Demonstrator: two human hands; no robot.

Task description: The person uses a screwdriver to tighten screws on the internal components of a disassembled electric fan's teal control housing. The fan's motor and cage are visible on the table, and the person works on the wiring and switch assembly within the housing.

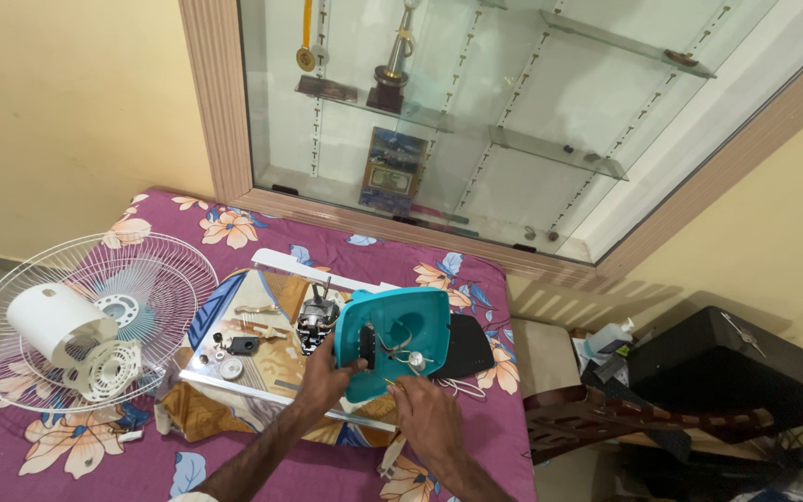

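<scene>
My left hand (pixel 327 376) grips the left edge of the teal fan base (pixel 392 339) at lower centre; my right hand (pixel 425 414) pinches a thin tool at its lower rim. Left of them lie the motor (pixel 316 321) and small parts; the white grille (pixel 95 321) sits far left.

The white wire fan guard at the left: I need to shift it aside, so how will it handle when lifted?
The white wire fan guard is probably light for its size, being mostly thin spokes. It may flex if lifted by the rim. The white motor cover resting in it could slide or roll out.
</scene>
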